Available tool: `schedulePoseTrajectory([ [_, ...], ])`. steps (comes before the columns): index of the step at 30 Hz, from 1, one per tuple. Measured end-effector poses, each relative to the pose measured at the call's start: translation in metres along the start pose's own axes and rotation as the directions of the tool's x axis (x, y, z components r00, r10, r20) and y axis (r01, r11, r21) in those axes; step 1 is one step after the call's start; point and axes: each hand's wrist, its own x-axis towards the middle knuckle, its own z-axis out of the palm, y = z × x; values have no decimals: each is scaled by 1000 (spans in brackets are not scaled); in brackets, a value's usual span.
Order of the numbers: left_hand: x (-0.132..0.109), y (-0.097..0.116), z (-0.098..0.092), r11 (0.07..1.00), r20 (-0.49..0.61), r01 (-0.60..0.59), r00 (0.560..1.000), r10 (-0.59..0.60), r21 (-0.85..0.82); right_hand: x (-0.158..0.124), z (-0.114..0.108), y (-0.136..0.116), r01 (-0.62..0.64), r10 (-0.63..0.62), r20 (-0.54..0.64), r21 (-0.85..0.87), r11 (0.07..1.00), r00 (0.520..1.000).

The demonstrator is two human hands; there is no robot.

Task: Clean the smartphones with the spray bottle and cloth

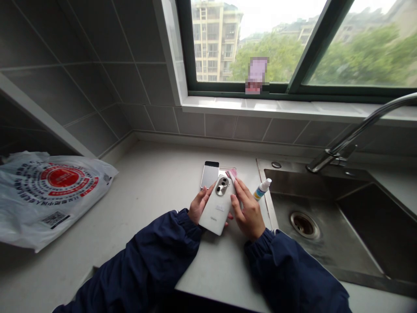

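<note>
White phone [215, 209] showing small "oppo" lettering on back; plastic bag [54, 198] carrying red round print, wording too small to read.

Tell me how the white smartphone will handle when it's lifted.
The white smartphone should feel stiff, a rigid slab that won't flex. Its smooth, pale back looks likely to be slippery, so it could slide in the fingers. The raised camera island would probably make it rock if laid back-down.

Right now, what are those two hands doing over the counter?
Left hand grips white smartphone, camera side up. Right hand holds pink cloth against it. Small spray bottle by right hand, near steel sink.
</note>
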Motion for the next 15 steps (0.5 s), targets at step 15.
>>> schedulePoseTrajectory([
  [15,2,6,7,980,-199,-197,962,190,-18,-12,7,-2,58,-70,152,84,995,986],
])
